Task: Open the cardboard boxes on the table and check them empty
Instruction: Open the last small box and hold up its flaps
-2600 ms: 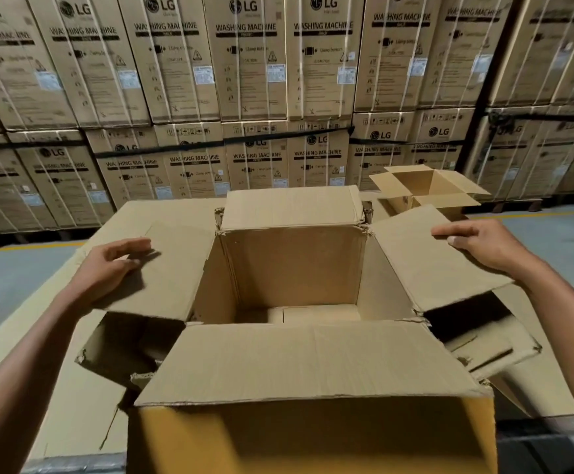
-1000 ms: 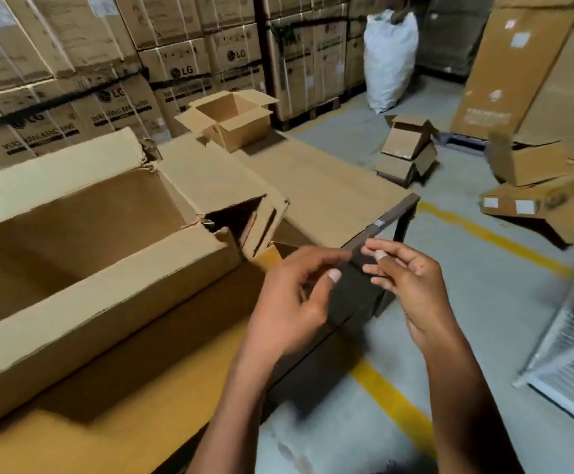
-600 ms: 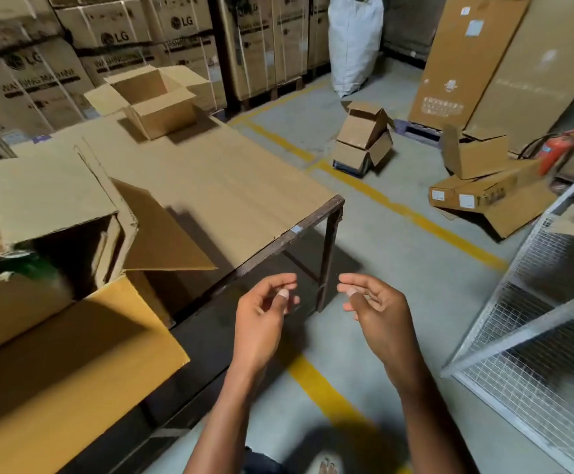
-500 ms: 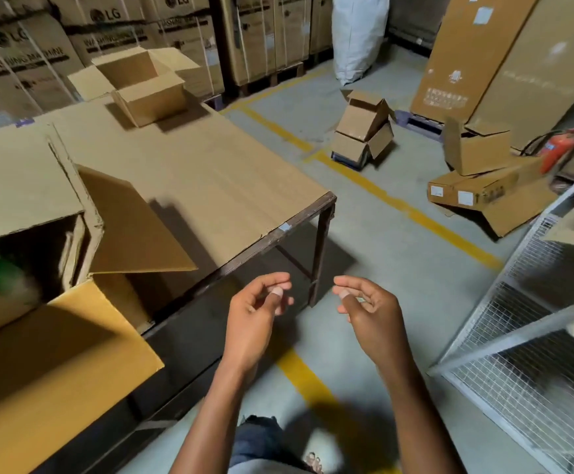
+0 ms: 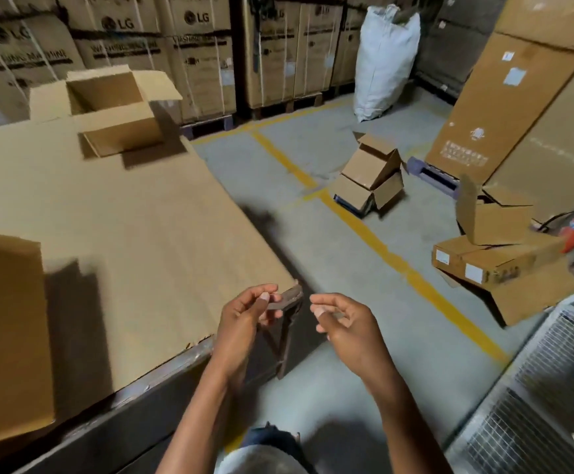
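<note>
I see the long cardboard-covered metal-framed table (image 5: 135, 234) filling the left of my view. A large brown cardboard box flap (image 5: 5, 336) juts in at its near left edge. At the table's far end sits a small open-topped brown cardboard box (image 5: 118, 111), flaps spread. Beside the table's near corner, my left hand (image 5: 244, 323) and right hand (image 5: 343, 323) hover just apart, fingers loosely curled, gripping nothing I can make out.

Bare table top (image 5: 135, 234) lies open between the near flap (image 5: 5, 336) and far open box (image 5: 114, 111).
</note>
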A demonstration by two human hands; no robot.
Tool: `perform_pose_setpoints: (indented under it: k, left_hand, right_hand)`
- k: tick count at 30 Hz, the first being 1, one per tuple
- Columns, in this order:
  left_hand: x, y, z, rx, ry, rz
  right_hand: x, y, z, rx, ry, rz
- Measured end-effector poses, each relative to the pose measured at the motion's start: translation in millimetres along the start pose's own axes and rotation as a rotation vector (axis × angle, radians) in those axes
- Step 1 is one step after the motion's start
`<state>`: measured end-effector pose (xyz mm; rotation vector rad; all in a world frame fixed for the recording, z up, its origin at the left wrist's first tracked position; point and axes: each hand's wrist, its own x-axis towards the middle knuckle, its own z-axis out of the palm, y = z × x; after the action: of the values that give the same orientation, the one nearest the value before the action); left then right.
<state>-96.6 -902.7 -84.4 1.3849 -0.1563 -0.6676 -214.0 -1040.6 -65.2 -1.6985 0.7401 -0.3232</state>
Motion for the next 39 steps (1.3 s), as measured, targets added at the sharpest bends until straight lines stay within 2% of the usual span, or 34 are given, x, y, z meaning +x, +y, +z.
perform_pose_setpoints:
  k: [5, 10, 15, 20, 28, 32, 35, 39]
  left_hand:
    - [110, 42, 67, 0.004, -0.015, 0.086]
    - [209, 55, 115, -0.022, 0.012, 0.147]
    - [295, 54, 144, -0.062, 0.193, 0.143]
    - [355, 77, 155, -0.131, 0.461, 0.172]
    - [417, 80, 142, -0.213, 0.819, 0.178]
    - [481, 84, 107, -0.045, 0.993, 0.208]
    - [549, 111, 73, 0.063, 0.998, 0.222]
    - [624, 180, 24, 0.099, 1.0, 0.354]
  right_hand:
    - [106, -14, -45, 0.048, 0.007, -0.006]
    - [221, -9, -81, 0.046, -0.076, 0.022]
    - [347, -22, -110, -0.032, -0.213, 0.015]
    - [471, -65, -118, -0.071, -0.386, -0.085]
    - [604, -94, -50, 0.013, -0.639, -0.081]
    - [661, -109, 5, 0.019, -0.715, -0.138]
    - [710, -138, 55, -0.006, -0.754, -0.232]
    - [771, -190, 130, -0.052, -0.798, -0.338]
